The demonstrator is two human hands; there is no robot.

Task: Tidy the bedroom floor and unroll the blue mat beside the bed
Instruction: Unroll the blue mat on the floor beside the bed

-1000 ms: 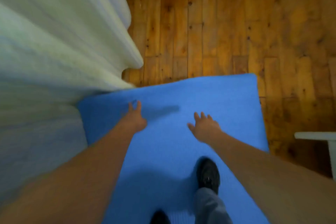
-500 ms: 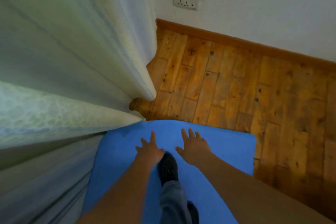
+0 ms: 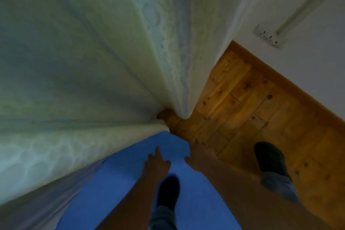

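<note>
Blue mat lies flat on the floor, right alongside the bed, far end by the bed's corner. Unrolling looks done, imo. Left hand & right hand hover over that end, fingers loose and straight-ish, gripping nothing. Can't judge the tidying, as most of the room is out of view.
</note>
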